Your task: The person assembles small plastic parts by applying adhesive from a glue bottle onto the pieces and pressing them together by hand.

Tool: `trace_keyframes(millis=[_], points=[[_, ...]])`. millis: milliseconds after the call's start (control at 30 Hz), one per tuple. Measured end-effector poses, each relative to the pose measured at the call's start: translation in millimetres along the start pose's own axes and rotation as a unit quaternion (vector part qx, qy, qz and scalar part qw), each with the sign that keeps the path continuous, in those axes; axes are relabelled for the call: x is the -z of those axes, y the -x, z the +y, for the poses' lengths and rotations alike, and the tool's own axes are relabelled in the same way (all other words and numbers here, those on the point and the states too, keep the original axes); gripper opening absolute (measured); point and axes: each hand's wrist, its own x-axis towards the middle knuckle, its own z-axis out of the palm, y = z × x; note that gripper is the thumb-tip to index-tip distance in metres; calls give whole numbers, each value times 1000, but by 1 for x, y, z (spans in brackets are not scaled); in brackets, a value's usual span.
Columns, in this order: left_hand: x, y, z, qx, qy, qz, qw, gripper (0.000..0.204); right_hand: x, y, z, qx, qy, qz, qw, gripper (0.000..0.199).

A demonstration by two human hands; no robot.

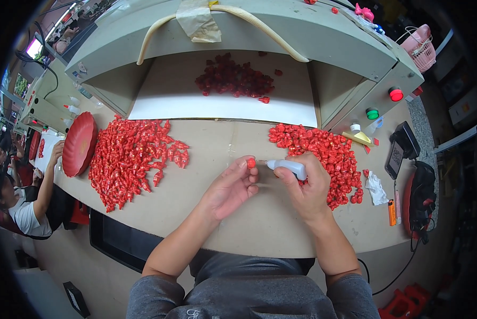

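My left hand (230, 189) is closed in a pinch on a small red piece (251, 162), held up between thumb and fingertips. My right hand (311, 189) wraps around a whitish squeeze bottle (291, 168), its narrow tip pointing left, just short of the red piece. I cannot tell whether the tip touches it. Left of my hands spreads a pile of glossy red figurines (124, 159). Beyond and beside my right hand lies another pile of small rounded red parts (331, 151), partly hidden by that hand.
A grey cabinet (350, 48) with red and green buttons arches over more red pieces (233, 77). A red fluted dish (80, 143) stands tilted at left. At right are a crumpled tissue (376, 189), an orange lighter (392, 212) and a black device (395, 159). A co-worker (34, 210) sits far left.
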Motion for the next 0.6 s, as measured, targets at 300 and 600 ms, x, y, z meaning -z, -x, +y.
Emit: trace_keyframes(millis=[300,600], points=[[1,0,0,-20,9,18,1000,22,0,0,-2,3,5,3,1000,26],[2,1,0,-48,3,7,999,22,1,-2,-5,18,12,-1,1000,25]])
